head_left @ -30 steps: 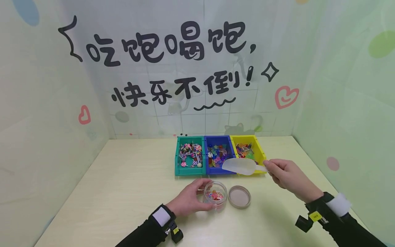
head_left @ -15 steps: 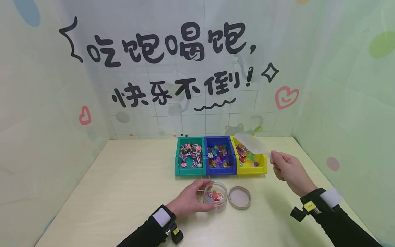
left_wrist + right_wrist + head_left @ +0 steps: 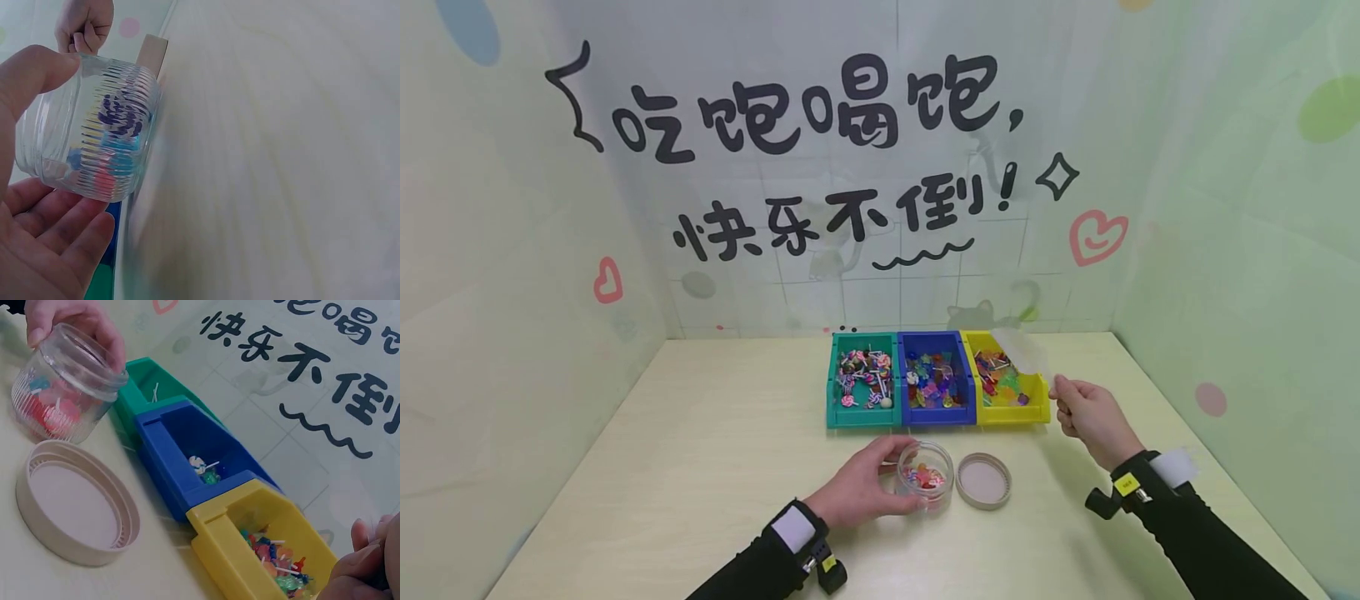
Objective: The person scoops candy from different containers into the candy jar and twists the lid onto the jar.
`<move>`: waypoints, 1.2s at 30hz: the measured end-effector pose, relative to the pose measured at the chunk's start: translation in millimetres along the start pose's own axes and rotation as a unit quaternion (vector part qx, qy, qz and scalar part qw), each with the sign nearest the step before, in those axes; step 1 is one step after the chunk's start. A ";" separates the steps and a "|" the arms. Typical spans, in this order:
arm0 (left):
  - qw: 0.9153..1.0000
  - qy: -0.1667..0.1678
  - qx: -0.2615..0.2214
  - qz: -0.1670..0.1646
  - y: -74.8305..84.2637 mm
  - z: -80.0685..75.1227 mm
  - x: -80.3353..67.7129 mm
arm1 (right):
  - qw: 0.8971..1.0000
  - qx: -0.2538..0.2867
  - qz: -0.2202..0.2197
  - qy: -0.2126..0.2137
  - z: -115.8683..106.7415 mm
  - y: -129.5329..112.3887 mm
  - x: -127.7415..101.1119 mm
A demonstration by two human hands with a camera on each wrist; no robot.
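Observation:
My left hand [image 3: 887, 479] grips a small clear glass jar [image 3: 926, 475] standing on the table, with a few colourful candies in its bottom. In the left wrist view the thumb and fingers curl round the ribbed jar [image 3: 94, 131]. The jar's beige lid [image 3: 983, 481] lies top down just right of it. My right hand [image 3: 1063, 396] pinches the handle of a translucent white scoop [image 3: 1019, 350], whose bowl hangs tilted over the right side of the yellow bin [image 3: 1033, 408]. What is in the scoop I cannot make out.
Three small bins stand side by side at the back: a green bin [image 3: 831, 400] of lollipops, a blue bin [image 3: 936, 412] of mixed candies, and the yellow one with red and green sweets. Walls close in at the back and both sides.
My right hand swung the scoop from in front of the blue and yellow bins up and back over the yellow bin, then lowered slightly. The left hand and jar stayed still.

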State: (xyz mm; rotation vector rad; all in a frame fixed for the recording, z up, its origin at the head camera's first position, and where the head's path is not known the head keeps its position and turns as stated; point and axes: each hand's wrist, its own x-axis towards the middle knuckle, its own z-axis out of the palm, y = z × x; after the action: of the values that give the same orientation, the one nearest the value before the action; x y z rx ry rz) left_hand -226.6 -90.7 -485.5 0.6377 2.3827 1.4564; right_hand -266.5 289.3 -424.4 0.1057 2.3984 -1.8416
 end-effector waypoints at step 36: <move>1.000 0.002 0.002 0.001 -0.9 0.0 0.4 | 0.985 -0.128 0.098 0.065 -9.2 51.9 3.1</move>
State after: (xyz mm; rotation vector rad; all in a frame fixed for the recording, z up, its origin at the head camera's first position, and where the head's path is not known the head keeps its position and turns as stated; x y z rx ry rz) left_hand -227.2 -90.8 -486.3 0.6385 2.3885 1.4549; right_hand -263.5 311.6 -472.2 0.4324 2.5794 -1.4730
